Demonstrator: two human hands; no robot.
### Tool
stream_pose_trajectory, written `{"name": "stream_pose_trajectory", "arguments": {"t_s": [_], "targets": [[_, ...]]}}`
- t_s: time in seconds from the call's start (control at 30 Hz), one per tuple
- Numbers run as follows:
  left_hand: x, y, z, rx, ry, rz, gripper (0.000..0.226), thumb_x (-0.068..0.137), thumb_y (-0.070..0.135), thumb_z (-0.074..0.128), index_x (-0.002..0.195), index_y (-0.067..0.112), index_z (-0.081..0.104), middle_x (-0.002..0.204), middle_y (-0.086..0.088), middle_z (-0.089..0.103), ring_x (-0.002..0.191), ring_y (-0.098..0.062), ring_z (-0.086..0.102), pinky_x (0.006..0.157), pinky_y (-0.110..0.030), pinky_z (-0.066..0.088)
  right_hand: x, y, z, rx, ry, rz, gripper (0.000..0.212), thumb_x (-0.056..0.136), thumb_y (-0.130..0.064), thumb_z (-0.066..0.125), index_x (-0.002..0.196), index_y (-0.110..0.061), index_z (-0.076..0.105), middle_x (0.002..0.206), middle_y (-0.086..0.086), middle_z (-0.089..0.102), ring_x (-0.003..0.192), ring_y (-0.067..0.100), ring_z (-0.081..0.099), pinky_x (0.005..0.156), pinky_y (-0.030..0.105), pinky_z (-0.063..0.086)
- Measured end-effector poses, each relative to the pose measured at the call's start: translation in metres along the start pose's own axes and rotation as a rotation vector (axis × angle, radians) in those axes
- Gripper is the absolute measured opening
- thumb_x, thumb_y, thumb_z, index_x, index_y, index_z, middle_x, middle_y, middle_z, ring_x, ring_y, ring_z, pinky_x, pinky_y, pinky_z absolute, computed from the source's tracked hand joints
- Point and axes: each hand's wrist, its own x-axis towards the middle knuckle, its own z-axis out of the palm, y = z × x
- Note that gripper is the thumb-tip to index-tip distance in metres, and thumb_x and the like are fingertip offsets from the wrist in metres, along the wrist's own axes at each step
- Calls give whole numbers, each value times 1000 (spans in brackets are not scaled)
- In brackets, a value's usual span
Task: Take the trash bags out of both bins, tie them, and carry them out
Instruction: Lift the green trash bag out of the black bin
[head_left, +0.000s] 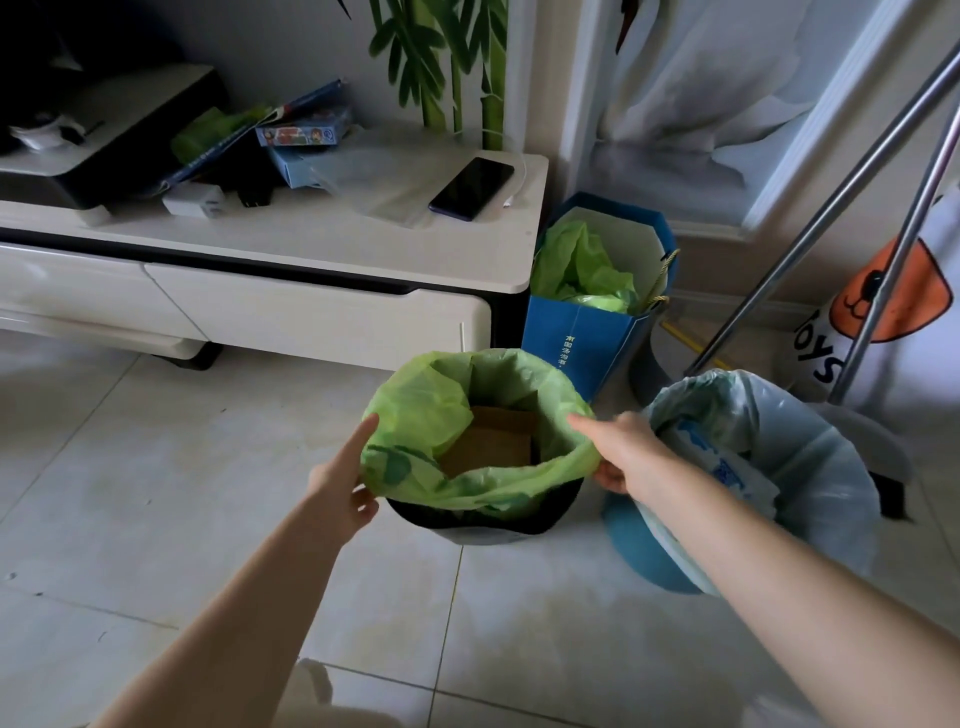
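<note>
both hands are at the rim of the dark bin (470, 525), which stands on the tiled floor (156, 493) in front of the white cabinet (322, 312). the green bag (415, 415) is still inside this bin, its edge folded over the rim, and a piece of brown cardboard (488, 441) lies in it. the left hand (340, 483) touches the left side of the bag with fingers mostly straight, not yet gripping. the right hand (621, 449) is on the right side; its index finger lies straight along the plastic and the thumb is under the folded edge, so it seems to pinch the bag there.

i judge this is the first step: freeing the green bag from the bin. the next move calls for both hands to grip the folded edge, peel it off the rim, and pull upward together so the cardboard does not fall out.

the second bin, blue (644, 551), stands just beside on the right, with a pale bag (810, 467) still in it and untouched. near behind are a blue paper bag (587, 343) with green plastic inside and two metal poles (831, 218). the blue bin is very near to the right arm and may be bumped. a phone (470, 188) lies on the surface of the cabinet.
</note>
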Motion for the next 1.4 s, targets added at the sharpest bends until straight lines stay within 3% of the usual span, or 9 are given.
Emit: {"name": "stream_pose_trajectory", "arguments": {"t_s": [0.17,0.3,0.57,0.67,0.8,0.9,1.03,1.2,1.4], "targets": [[-1,31,15,-62,85,102,45,59,43,84,78,13,57,68,-3,51,49,-14,44,37,-17,37,-4,-40,-1,-45,-17,-69,26,92,-29,56,109,-10,60,78,7,63,56,19,59,50,26,49],[-11,56,31,38,111,249,16,75,16,74,84,8,65,82,-10,61,67,-23,56,60,-32,49,-10,-60,1,-188,29,-353,30,95,-12,39,117,-20,57,103,4,61,81,21,61,47,23,46],[-63,62,2,682,315,937,11,88,17,49,98,15,44,86,2,53,75,-34,61,68,-44,54,-32,-26,-41,-516,58,-561,19,94,-8,38,88,-17,54,80,6,62,62,23,63,52,23,49],[-60,53,-29,747,376,862,16,87,9,51,99,10,41,94,-8,55,57,-29,66,58,-38,52,-37,-7,-66,-540,16,-457,12,95,-12,42,103,-15,51,79,9,70,53,24,70,43,28,54],[-44,46,-42,828,264,523,43,78,3,57,117,15,45,109,-14,58,89,-34,61,80,-48,56,-37,-4,-69,-509,-18,-351,25,91,-11,48,113,-21,44,95,12,64,64,26,72,51,36,59],[-45,44,-27,743,116,363,32,78,4,58,108,15,55,94,-12,61,83,-28,61,75,-39,56,-41,-8,-58,-555,-65,-331,21,90,-14,53,109,-23,48,96,9,62,68,25,69,54,39,60],[-50,53,-17,785,153,454,12,78,5,63,90,6,67,75,-13,61,58,-27,60,46,-27,55,-45,-20,-48,-645,41,-434,21,94,-23,55,90,-5,64,77,14,64,59,25,65,57,44,61],[-58,86,-15,494,189,592,19,83,2,61,72,16,65,87,-16,64,72,-27,63,72,-37,59,-46,-45,-48,-354,91,-399,32,96,-30,50,80,-4,59,81,14,62,70,34,71,58,46,60],[-100,134,9,199,107,809,14,89,-3,56,84,8,62,75,-6,59,65,-14,59,51,-15,55,-64,-83,-45,130,9,-394,18,99,-22,47,87,-16,60,108,12,64,96,28,66,59,38,59]]}}
